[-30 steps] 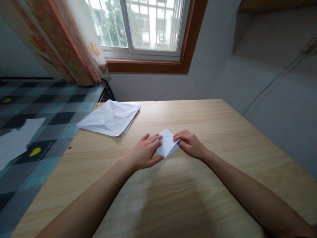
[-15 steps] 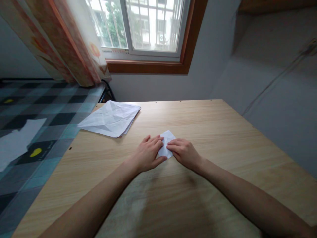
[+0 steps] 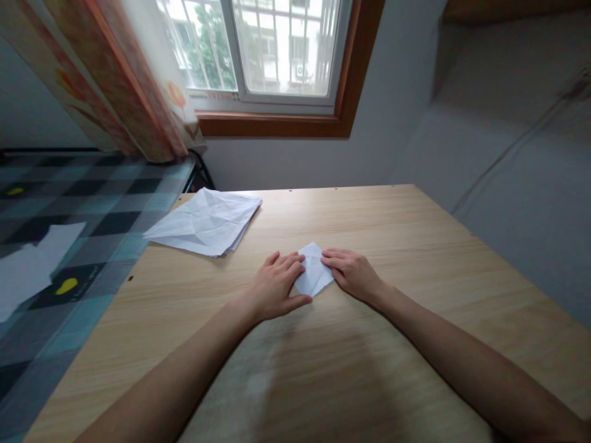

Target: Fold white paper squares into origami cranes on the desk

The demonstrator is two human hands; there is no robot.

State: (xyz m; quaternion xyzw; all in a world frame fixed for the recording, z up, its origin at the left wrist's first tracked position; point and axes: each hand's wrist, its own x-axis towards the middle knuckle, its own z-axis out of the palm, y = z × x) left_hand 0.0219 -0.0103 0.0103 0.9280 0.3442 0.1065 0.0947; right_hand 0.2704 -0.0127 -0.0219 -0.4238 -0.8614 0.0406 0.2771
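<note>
A small folded piece of white paper (image 3: 314, 274) lies on the wooden table with creases across it. My left hand (image 3: 279, 286) rests flat on its left side, fingers stretched out and the thumb apart along the lower corner. At the paper's right edge my right hand (image 3: 353, 271) has its fingers and thumb pressed together on the corner. Both palms hide parts of the paper's edges.
A stack of larger creased white sheets (image 3: 207, 221) sits at the table's far left corner. More paper (image 3: 32, 264) lies on the checked bedspread (image 3: 111, 191) to the left. A window (image 3: 281, 55) and a curtain (image 3: 133, 80) are beyond the table.
My right hand has moved a little to the right, from the paper's middle to its right edge. More of the paper shows on that side. My left hand has stayed in place.
</note>
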